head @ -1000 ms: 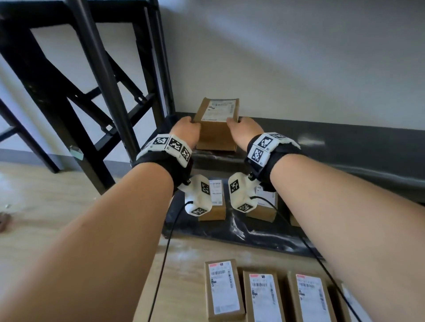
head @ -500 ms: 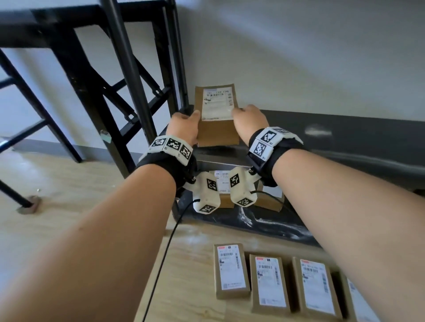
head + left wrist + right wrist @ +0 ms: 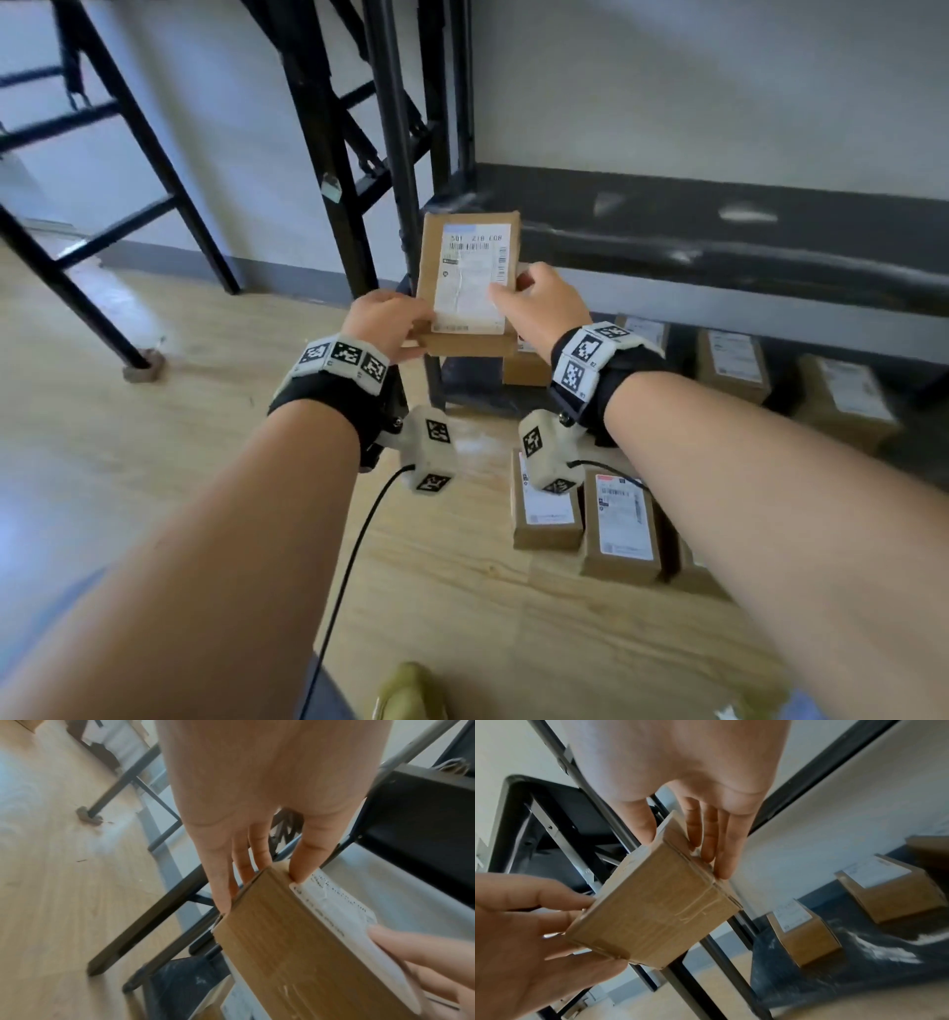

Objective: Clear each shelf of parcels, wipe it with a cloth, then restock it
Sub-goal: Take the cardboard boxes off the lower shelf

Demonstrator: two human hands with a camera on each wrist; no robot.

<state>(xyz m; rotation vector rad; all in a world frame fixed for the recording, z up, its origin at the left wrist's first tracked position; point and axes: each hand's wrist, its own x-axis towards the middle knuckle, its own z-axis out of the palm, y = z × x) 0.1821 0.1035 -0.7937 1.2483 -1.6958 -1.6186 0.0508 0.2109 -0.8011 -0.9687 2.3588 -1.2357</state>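
A brown cardboard parcel (image 3: 470, 288) with a white shipping label is held in the air in front of the black shelf (image 3: 719, 246). My left hand (image 3: 395, 324) grips its left near corner, thumb on top and fingers along the side, as the left wrist view shows on the parcel (image 3: 295, 943). My right hand (image 3: 539, 303) grips the right edge, thumb on the label and fingers under the parcel (image 3: 654, 902). Both hands hold this one parcel, tilted with the label facing me.
Several labelled parcels (image 3: 729, 360) sit on the bottom shelf (image 3: 859, 973). More parcels (image 3: 616, 529) lie in a row on the wooden floor (image 3: 154, 462) below my right arm. Black shelf posts (image 3: 328, 154) and cross braces stand to the left. A shoe tip (image 3: 411, 688) shows at the bottom.
Both hands have lifted the parcel off the shelf and drawn it toward me, tilting its label up. My view has dropped back and turned right, showing more floor.
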